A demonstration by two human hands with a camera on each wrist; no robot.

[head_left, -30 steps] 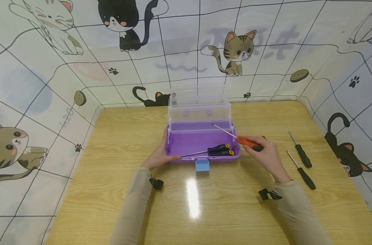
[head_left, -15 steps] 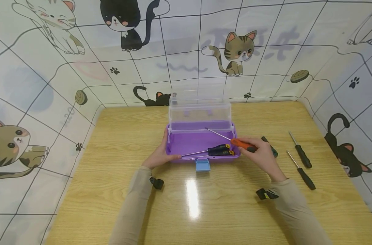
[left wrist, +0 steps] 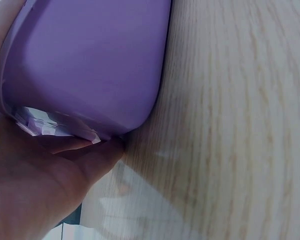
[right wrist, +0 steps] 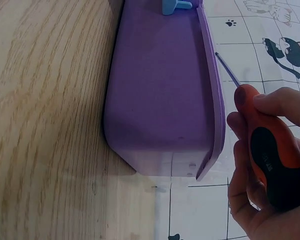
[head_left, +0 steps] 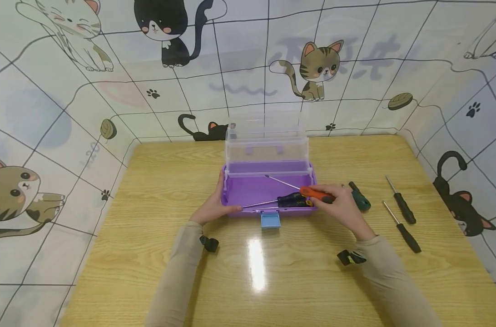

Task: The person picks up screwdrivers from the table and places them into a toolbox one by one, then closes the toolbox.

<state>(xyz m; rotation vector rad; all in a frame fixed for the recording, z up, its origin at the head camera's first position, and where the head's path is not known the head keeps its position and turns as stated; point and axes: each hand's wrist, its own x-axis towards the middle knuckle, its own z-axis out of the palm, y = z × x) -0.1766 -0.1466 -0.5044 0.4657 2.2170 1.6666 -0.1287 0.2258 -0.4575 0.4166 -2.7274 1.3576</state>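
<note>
A purple toolbox stands on the table with its clear lid raised. My left hand grips the box's left end, thumb at the front rim; in the left wrist view its fingers lie against the purple wall. Over the box's right part, my right hand holds a screwdriver by its orange and black handle, the shaft pointing left above the interior. The right wrist view shows thumb and fingers round that handle. Two dark-handled screwdrivers lie inside along the front wall.
Right of the box, partly behind my right hand, lies a green-handled screwdriver. Farther right are two black-handled screwdrivers. A blue latch hangs from the box's front. Cat-patterned walls border the wooden table.
My right hand has carried the orange screwdriver left and slightly down, over the box's interior. The green-handled screwdriver has come into view behind it. My left hand stays on the box.
</note>
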